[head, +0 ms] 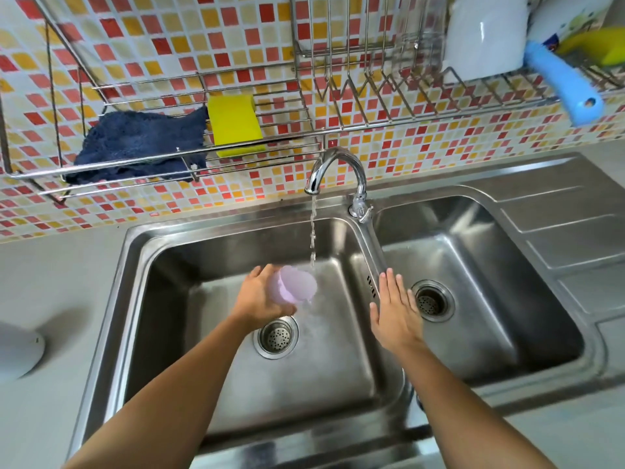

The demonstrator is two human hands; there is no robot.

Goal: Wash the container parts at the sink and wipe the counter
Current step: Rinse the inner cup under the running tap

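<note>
— Head view: left hand (258, 299) grips the lilac container part (297, 285) under the tap (333, 170) stream; right hand (394, 309) hovers open, empty.

— Risk?

— Wet plastic, one-handed; it may slip into the sink (338, 377). Its rim looks blurred, probably splashing.

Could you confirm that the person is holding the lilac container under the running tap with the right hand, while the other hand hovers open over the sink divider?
Not quite: the left hand holds the lilac container under the running tap. The open right hand hovers over the sink divider, as the head view shows.
</note>
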